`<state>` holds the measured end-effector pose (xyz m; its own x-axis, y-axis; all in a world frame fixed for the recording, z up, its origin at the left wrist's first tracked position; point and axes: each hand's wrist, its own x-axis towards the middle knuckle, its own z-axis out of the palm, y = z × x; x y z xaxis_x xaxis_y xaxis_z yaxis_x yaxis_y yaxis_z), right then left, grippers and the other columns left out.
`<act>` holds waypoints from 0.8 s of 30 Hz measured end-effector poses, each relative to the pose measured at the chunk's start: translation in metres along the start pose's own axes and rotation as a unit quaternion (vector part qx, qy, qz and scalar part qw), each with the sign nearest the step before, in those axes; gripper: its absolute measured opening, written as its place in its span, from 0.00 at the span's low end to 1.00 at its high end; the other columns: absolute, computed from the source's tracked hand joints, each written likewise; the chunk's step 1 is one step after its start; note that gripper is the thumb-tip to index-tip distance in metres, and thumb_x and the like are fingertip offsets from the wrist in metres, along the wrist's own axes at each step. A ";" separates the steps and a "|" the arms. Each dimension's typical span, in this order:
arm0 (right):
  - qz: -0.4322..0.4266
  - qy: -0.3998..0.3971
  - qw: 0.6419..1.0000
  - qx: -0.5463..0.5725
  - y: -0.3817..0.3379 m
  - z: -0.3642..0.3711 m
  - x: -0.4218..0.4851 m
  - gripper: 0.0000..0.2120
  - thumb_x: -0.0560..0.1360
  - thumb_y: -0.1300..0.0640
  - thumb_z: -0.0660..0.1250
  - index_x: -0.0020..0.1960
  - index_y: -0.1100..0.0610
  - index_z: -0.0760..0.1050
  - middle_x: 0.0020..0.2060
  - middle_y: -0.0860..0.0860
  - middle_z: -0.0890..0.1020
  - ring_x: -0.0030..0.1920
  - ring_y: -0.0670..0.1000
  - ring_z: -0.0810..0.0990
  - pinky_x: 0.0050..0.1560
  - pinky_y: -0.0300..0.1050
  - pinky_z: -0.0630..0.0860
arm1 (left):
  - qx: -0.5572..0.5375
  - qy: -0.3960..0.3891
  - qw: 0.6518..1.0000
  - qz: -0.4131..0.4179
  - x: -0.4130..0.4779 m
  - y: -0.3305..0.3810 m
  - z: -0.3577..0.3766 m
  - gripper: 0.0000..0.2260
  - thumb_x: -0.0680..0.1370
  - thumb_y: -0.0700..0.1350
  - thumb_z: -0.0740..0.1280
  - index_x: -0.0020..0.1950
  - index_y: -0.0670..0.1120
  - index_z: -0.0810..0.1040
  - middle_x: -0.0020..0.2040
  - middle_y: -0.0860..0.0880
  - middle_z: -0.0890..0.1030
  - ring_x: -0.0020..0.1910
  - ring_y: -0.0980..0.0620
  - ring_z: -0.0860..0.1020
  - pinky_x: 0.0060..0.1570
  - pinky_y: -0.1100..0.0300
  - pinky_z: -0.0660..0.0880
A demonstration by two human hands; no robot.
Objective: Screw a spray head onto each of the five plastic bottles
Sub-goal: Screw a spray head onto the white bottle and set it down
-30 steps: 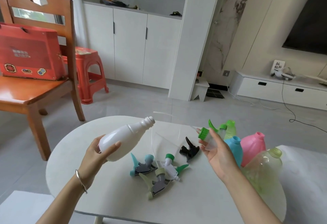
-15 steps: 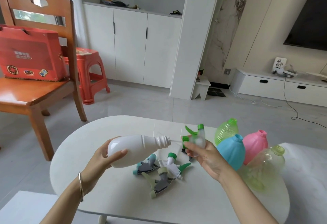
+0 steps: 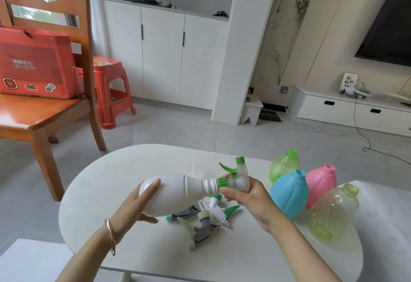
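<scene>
1. Since half a second ago the gap has closed: the green-collared spray head (image 3: 236,176) now meets the threaded neck of the white bottle (image 3: 175,195), where before it was held just clear of the mouth.
2. Left hand (image 3: 138,203): curled round the bottle's wide base, thumb on top and fingers underneath, gripping it in the air above the middle of the white oval table (image 3: 106,183).
3. The white bottle lies nearly level, neck pointing right.
4. Beneath it, three loose spray heads lie close together on the tabletop: a teal and grey one (image 3: 182,213), a white one with green tips (image 3: 219,209), and a pale green and grey one (image 3: 202,230) nearest the front edge.
5. Right hand (image 3: 251,199): thumb and fingers pinch the clear body of the spray head just behind its collar, trigger pointing up.
6. Toward the table's right edge four open-necked bottles cluster, touching: green ribbed (image 3: 283,166), blue (image 3: 289,195), pink (image 3: 320,183), and a clear yellow-green one (image 3: 333,210) lying tilted.
</scene>
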<state>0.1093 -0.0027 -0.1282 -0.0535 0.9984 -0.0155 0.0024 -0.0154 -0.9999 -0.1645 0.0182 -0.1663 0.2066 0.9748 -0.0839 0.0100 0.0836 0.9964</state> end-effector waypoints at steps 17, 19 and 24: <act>0.059 0.025 0.989 0.134 0.007 0.001 0.005 0.15 0.57 0.57 0.78 0.42 0.59 0.83 0.35 0.52 0.84 0.35 0.47 0.82 0.38 0.38 0.79 | -0.090 -0.113 0.989 -0.012 -0.004 0.003 0.003 0.41 0.59 0.70 0.72 0.69 0.61 0.63 0.65 0.50 0.73 0.59 0.49 0.78 0.49 0.59 0.80; 0.060 0.034 0.989 0.134 0.007 -0.001 0.005 0.14 0.57 0.57 0.77 0.41 0.59 0.83 0.33 0.52 0.84 0.34 0.47 0.82 0.37 0.37 0.78 | -0.045 -0.117 0.992 -0.024 -0.006 0.005 0.003 0.35 0.62 0.72 0.67 0.67 0.67 0.63 0.66 0.52 0.71 0.54 0.52 0.81 0.46 0.55 0.81; 0.079 0.047 0.979 0.182 0.009 -0.004 0.004 0.13 0.60 0.58 0.76 0.43 0.60 0.83 0.33 0.52 0.82 0.32 0.47 0.80 0.36 0.37 0.78 | -0.025 -0.120 0.991 0.053 0.001 0.002 -0.003 0.46 0.59 0.50 0.81 0.72 0.59 0.61 0.66 0.54 0.73 0.61 0.52 0.78 0.53 0.61 0.78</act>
<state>0.1127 0.0015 -0.1373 0.0107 0.9822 -0.1878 -0.3540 -0.1719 -0.9193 -0.1671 0.0199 -0.1642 0.4311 0.9017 0.0311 -0.0718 0.0000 0.9974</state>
